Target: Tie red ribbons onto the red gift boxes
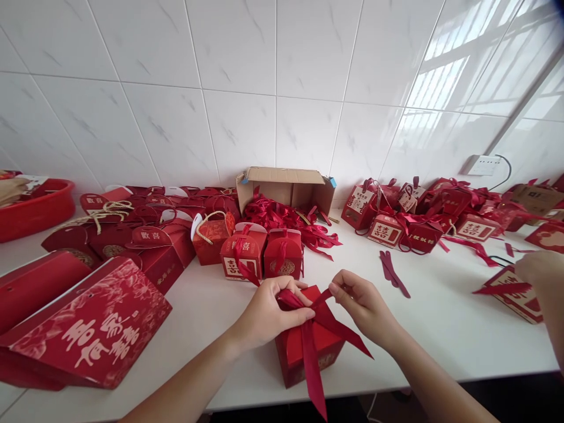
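Observation:
A small red gift box (294, 352) stands near the front edge of the white table, with a dark red ribbon (312, 364) over its top. My left hand (273, 308) is closed on the ribbon, thumb and fingers pinching it at the knot. To the right, my right hand (359, 299) pinches another part of the same ribbon between thumb and fingertips. One tail hangs down the box's front and another points out to the right. Just behind my hands stand two red boxes, a patterned one (247, 249) and a plainer one (283, 258).
An open cardboard carton (284, 176) spills red ribbons (282, 217) at the back. Many red boxes (150, 247) crowd the left, more (383, 232) the right. Ribbon strips (393, 275) lie right of my hands. Another person's hand (540, 270) holds a box (513, 294) at far right.

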`<state>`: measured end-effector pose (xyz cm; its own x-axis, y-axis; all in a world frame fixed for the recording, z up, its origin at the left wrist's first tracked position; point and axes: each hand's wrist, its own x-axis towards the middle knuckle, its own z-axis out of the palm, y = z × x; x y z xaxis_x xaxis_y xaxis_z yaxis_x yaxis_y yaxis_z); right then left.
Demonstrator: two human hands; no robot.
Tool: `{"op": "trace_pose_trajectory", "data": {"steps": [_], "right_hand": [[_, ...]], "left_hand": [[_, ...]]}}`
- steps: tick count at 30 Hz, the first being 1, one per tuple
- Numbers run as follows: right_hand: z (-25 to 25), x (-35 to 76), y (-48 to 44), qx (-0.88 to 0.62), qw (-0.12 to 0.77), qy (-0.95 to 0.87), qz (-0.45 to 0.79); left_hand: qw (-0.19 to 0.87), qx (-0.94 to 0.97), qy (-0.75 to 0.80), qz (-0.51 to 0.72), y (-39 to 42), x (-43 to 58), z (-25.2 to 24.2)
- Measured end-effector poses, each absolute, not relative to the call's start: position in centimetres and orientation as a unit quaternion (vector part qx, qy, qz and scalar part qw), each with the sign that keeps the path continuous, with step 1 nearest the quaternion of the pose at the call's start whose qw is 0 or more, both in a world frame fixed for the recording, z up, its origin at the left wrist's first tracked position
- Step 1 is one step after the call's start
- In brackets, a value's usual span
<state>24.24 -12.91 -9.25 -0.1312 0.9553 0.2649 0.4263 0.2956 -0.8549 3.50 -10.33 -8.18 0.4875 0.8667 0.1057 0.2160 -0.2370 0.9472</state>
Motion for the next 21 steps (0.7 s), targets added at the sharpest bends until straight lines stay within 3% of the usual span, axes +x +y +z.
{"op": "trace_pose_trajectory", "data": {"steps": [9,17,21], "right_hand": [[-7.9,24.0,-12.5,-0.491,0.42,-0.674,0.359],[-7.7,25.7,-12.7,-0.421,0.4,-0.649,0.491],[-8.6,25.9,-12.8,-0.385,0.413,-0.687,0.458]], "left_hand": [[0.492,0.715,0.377,0.322,-10.7,3.7,-7.7],[0.503,0.723,0.356,0.312,-10.4,3.5,-8.1],[0.511,0.72,0.349,0.313,-10.2,3.5,-8.2]]}}
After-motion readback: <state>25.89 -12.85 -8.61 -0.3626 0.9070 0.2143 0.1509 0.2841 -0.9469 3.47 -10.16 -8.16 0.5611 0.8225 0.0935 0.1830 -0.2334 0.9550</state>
